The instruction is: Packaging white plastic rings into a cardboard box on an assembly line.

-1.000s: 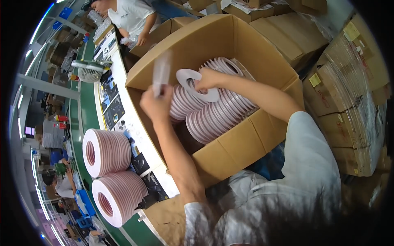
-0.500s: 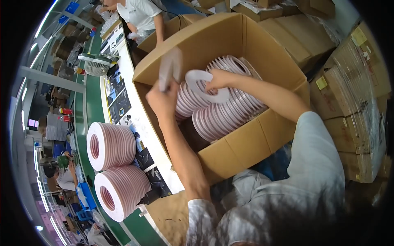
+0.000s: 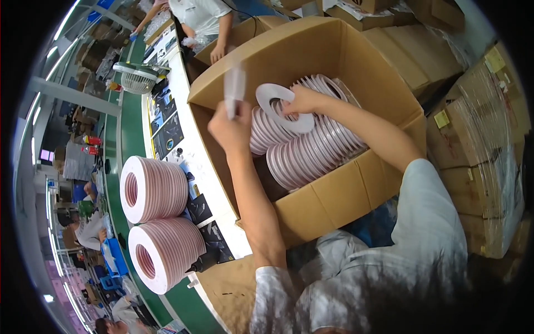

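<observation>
My right hand (image 3: pixel 303 101) is closed on a flat white ring (image 3: pixel 304 123) and reaches through its centre hole. The ring is tilted over rows of ring-shaped spools (image 3: pixel 320 153), white with pinkish-brown bands, lying in a large open cardboard box (image 3: pixel 283 55). To its left, above the box's left side, my left hand (image 3: pixel 231 127) is closed on a thin whitish piece (image 3: pixel 235 86). Motion smears that piece, so its exact kind cannot be made out. A shorter row of the same spools (image 3: pixel 265 133) lies beneath, between my hands.
Two stacks of similar rings (image 3: pixel 162 186) stand on the left by a green conveyor (image 3: pixel 130 122). A white bench strip (image 3: pixel 194 147) carries dark packages beside a green fan (image 3: pixel 136 78). Film-wrapped cartons (image 3: pixel 473 145) rise at right. Another person's hand (image 3: pixel 218 53) hangs behind the box.
The whitish piece in my left hand has turned from a broad to a narrower, more upright shape. My right hand keeps hold of the ring. The whole view has shifted slightly.
</observation>
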{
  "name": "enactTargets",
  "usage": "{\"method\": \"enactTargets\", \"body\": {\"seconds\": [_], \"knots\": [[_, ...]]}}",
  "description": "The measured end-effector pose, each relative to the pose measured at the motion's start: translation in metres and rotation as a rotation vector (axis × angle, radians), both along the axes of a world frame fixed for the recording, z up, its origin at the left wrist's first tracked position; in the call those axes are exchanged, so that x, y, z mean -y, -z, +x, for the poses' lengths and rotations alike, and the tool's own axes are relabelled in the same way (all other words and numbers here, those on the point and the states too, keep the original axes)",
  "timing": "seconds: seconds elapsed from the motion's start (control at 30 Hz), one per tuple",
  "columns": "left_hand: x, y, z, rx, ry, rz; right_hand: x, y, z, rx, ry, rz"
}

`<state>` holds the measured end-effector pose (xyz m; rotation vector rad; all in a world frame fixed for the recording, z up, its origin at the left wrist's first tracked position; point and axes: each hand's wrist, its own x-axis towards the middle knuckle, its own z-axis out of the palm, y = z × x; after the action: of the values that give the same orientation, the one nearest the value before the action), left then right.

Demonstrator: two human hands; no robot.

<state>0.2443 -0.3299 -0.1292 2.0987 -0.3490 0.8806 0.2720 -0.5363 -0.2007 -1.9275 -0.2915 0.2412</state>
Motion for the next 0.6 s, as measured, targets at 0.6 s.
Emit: {"method": "enactTargets", "body": {"seconds": [0.6], "knots": [[0.01, -0.002, 0.011, -0.389, -0.089, 0.661, 0.006, -0.02, 0.017, -0.034, 0.045, 0.039]]}}
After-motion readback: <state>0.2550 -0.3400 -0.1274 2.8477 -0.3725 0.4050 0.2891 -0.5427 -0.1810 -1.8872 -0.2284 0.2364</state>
